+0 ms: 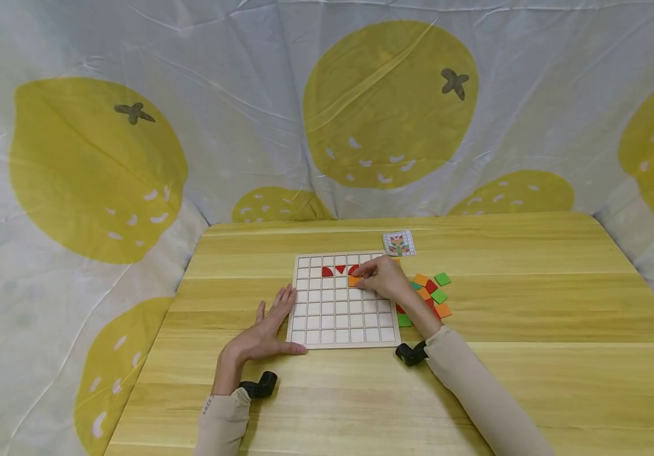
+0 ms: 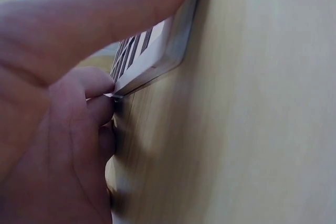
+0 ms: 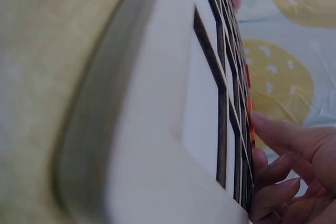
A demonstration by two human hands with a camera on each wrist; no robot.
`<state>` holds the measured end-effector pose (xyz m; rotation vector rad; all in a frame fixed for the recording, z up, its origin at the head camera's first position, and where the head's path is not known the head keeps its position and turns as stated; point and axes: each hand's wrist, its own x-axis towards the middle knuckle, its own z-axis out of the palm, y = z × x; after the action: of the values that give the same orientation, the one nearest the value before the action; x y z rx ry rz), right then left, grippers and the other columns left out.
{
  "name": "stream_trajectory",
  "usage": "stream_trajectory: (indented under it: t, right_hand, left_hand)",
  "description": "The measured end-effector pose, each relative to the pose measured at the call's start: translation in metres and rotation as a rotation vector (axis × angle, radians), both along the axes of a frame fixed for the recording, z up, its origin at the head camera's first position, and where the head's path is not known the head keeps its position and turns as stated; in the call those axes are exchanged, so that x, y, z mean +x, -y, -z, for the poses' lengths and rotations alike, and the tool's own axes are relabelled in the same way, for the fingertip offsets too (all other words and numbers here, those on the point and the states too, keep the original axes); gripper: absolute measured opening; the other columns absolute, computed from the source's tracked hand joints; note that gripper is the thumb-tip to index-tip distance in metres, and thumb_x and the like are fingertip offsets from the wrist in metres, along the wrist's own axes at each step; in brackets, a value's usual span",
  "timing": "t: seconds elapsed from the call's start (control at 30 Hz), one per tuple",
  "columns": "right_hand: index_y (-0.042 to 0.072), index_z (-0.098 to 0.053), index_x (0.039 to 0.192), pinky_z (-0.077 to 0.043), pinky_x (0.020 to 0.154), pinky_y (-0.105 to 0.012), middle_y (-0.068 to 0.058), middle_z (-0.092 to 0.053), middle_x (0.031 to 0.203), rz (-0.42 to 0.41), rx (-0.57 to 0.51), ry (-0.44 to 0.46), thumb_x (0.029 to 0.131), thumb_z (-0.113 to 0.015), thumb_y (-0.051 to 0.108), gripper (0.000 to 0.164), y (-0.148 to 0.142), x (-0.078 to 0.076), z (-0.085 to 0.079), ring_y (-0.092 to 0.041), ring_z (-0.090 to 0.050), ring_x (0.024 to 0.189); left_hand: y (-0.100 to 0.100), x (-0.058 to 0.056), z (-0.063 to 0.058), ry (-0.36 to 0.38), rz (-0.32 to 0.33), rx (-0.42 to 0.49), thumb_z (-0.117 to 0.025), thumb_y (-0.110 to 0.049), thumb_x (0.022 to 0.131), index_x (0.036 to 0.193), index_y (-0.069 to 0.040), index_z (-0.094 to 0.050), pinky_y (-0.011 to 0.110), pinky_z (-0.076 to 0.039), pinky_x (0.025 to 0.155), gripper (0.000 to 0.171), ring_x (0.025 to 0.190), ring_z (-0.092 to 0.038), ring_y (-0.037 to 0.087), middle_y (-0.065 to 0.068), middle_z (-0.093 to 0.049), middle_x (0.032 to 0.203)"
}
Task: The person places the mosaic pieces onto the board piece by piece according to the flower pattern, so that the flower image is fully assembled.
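Note:
A pale wooden grid board (image 1: pixel 327 316) lies on the table. In its upper rows sit a red quarter-round piece (image 1: pixel 327 272), a red triangle (image 1: pixel 340 269) and another red curved piece (image 1: pixel 352 270). The right hand (image 1: pixel 383 277) reaches over the board's right side, its thumb and fingers curled at an orange square tile (image 1: pixel 352 282); the right wrist view shows the thumb against the orange edge (image 3: pixel 250 109). Fingers of the left hand (image 1: pixel 261 335) touch the board's left edge, while its thumb lies along the front edge near the corner, as the left wrist view also shows.
Loose green, orange and red tiles (image 1: pixel 439 296) lie scattered right of the board, some hidden behind the right forearm. A small printed pattern card (image 1: pixel 399 243) sits beyond the board's far right corner. A lemon-print cloth (image 1: pixel 258 126) hangs behind the wooden table (image 1: pixel 532 285).

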<state>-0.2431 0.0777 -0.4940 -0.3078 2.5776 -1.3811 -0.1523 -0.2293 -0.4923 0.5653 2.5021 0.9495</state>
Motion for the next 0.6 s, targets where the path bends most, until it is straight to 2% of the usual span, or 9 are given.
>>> stream_trajectory:
  t: [0.17, 0.3, 0.5, 0.6]
  right_hand:
    - [0.009, -0.083, 0.101, -0.041, 0.060, -0.025, -0.005, -0.069, 0.082, -0.005, -0.004, 0.015, 0.086, -0.084, 0.012, 0.016, 0.001, 0.000, -0.001, -0.016, -0.052, 0.069]
    - [0.007, -0.081, 0.109, -0.041, 0.058, -0.025, -0.010, -0.071, 0.091, -0.033, -0.028, 0.020, 0.088, -0.082, 0.012, 0.021, -0.007, 0.003, -0.008, -0.015, -0.052, 0.066]
    - [0.003, -0.077, 0.118, -0.040, 0.053, -0.024, -0.017, -0.070, 0.107, -0.004, -0.061, -0.011, 0.093, -0.077, 0.013, 0.027, -0.040, 0.004, -0.016, -0.014, -0.045, 0.057]
    - [0.002, -0.075, 0.121, -0.042, 0.053, -0.024, -0.021, -0.070, 0.113, 0.017, -0.052, -0.010, 0.095, -0.075, 0.013, 0.029, -0.061, 0.004, -0.017, -0.013, -0.045, 0.059]
  left_hand:
    - [0.000, 0.000, 0.000, 0.000, -0.001, -0.002, -0.084, -0.037, 0.087, 0.166, -0.003, 0.002, 0.067, 0.017, 0.123, 0.121, 0.162, 0.013, 0.036, 0.013, 0.010, 0.175]
    - [0.000, -0.001, 0.000, 0.002, 0.001, -0.009, -0.084, -0.037, 0.087, 0.166, -0.003, 0.002, 0.066, 0.017, 0.123, 0.121, 0.162, 0.013, 0.036, 0.013, 0.010, 0.175]
    - [0.000, -0.001, 0.000, 0.002, 0.002, -0.006, -0.084, -0.037, 0.087, 0.166, -0.002, 0.002, 0.067, 0.017, 0.122, 0.121, 0.162, 0.013, 0.036, 0.014, 0.010, 0.175]
    - [0.000, -0.001, 0.000, 0.002, 0.001, -0.006, -0.084, -0.036, 0.087, 0.166, -0.003, 0.002, 0.067, 0.017, 0.123, 0.121, 0.162, 0.013, 0.036, 0.014, 0.010, 0.175]
